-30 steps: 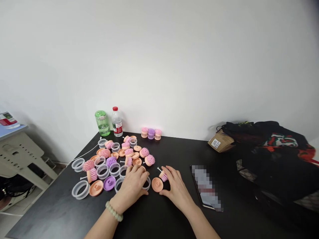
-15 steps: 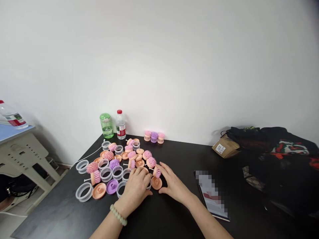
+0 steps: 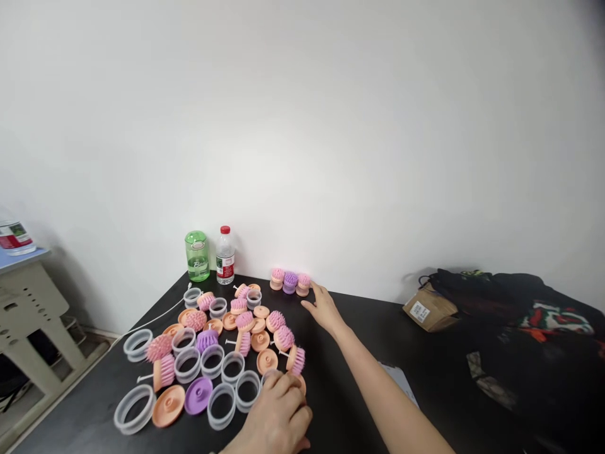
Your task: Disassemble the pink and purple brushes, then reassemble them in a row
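Note:
My left hand is low in the middle of the view, its fingers curled down over the near edge of the spread of parts. A clear plastic ring and an orange round cap show partly beside its fingers; what lies under them is hidden. My right hand reaches to the back, thumb and fingers apart, fingertips beside the rightmost pink-bristled round brush. That brush stands in a row with a purple one and another pink one.
Several clear rings, orange caps, a purple cap and pink bristle heads with pins cover the black table's left part. Behind them stand a green bottle and a water bottle. A paper bag and dark clothing lie right.
My right hand has moved away from the parts, back toward the wall and the row of brushes. My left hand appears lower as the view has shifted, its fingers still curled.

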`<action>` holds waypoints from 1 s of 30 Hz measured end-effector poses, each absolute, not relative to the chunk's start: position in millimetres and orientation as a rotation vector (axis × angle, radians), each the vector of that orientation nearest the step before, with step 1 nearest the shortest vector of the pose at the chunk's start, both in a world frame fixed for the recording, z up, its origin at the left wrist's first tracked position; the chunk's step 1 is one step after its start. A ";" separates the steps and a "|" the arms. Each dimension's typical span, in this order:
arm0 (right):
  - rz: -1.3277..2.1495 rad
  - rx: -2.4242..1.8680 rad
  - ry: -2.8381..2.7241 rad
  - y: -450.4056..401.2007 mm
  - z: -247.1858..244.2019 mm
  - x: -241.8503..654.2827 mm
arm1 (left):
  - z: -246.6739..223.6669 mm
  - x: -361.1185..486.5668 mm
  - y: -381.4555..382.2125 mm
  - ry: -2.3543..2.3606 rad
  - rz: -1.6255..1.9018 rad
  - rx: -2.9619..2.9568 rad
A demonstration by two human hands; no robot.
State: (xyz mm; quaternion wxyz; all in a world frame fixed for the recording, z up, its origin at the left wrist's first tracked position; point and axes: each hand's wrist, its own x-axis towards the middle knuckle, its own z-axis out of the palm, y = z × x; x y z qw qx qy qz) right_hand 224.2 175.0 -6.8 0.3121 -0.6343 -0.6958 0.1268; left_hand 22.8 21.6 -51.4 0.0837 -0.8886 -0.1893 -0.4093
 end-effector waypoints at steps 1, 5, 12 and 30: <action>0.311 -1.708 -1.821 186.5 -6.4 221.3 | -54.1 24.2 24.8 -0.539 -1.273 -2.600; 0.249 -1.822 -1.741 220.1 -5.3 207.6 | -51.9 27.2 31.7 -0.516 -1.395 -2.467; 0.211 -1.947 -1.540 221.3 -10.7 189.7 | -37.6 21.4 29.3 -0.521 -1.384 -2.501; 0.528 -1.106 -1.542 0.7 17.5 167.0 | -28.2 -2.8 23.8 -0.965 -1.524 -2.484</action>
